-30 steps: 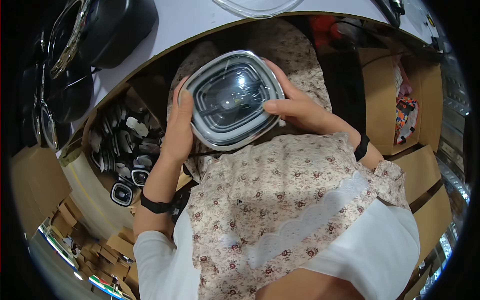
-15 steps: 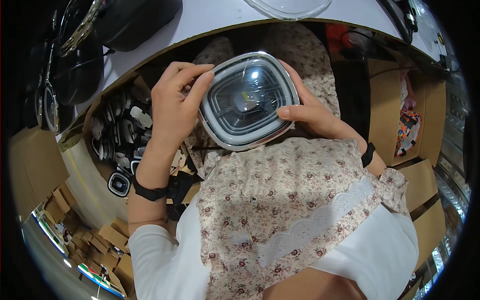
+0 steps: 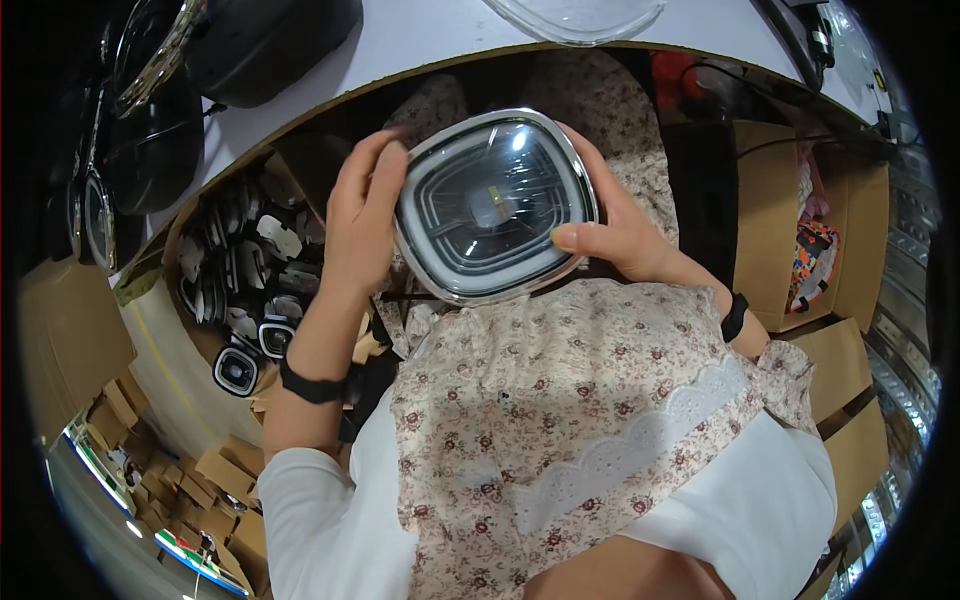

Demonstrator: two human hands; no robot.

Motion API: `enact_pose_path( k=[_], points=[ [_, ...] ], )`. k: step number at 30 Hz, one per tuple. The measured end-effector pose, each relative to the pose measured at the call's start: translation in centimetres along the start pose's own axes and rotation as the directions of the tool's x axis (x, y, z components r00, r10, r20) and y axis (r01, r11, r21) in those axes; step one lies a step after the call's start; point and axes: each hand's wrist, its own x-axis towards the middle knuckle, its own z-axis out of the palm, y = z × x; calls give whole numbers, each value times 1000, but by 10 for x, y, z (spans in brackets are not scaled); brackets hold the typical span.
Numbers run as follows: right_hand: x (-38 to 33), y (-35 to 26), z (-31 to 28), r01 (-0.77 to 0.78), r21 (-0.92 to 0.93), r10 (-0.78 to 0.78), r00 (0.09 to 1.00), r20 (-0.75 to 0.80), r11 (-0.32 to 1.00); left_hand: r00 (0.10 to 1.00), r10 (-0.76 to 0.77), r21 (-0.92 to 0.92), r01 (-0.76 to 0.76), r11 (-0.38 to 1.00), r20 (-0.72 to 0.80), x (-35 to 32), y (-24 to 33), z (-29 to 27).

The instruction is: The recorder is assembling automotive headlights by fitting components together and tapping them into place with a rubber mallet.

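Above my lap I see a rounded-square lamp head [image 3: 492, 208] with a clear glossy cover, a pale inner frame, a shiny rim and a small yellow patch at its centre. My right hand [image 3: 610, 225] grips its right side, thumb over the front edge and the other fingers behind. Beside the upper left rim is my left hand [image 3: 365, 205], its fingers drawn together and the tips slightly blurred. Whether it touches the rim or pinches something small cannot be made out.
A white table [image 3: 420, 40] curves across the far side, with dark rounded housings [image 3: 265, 45] at left and a clear cover [image 3: 575, 20]. Lower left, a bin holds many loose parts [image 3: 245, 250]. An open cardboard box [image 3: 760, 230] stands right.
My left hand has drawn back slightly from the upper left rim, its fingers now more curled. The lamp head has shifted a little, still in my right hand.
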Motion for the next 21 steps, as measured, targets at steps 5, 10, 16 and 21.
enact_pose_path(
  k=[5, 10, 16, 21],
  points=[
    [-2, 2, -1, -6, -5, 6, 1000, -8, 1000, 999, -37, -283, 46, 958, 36, -33, 11, 21],
    [-4, 2, 0, 5, 4, -5, 999, 33, 1000, 981, -159, -319, 187, 929, 112, -29, 5, 18],
    [-8, 8, 3, 0, 41, -1, 1000, 27, 999, 971, -153, -356, 211, 910, 183, -19, -14, 9],
    [-12, 14, -2, 78, -31, -76, 996, 54, 996, 980, -119, -365, 171, 915, 161, -18, -6, 12]
  ],
)
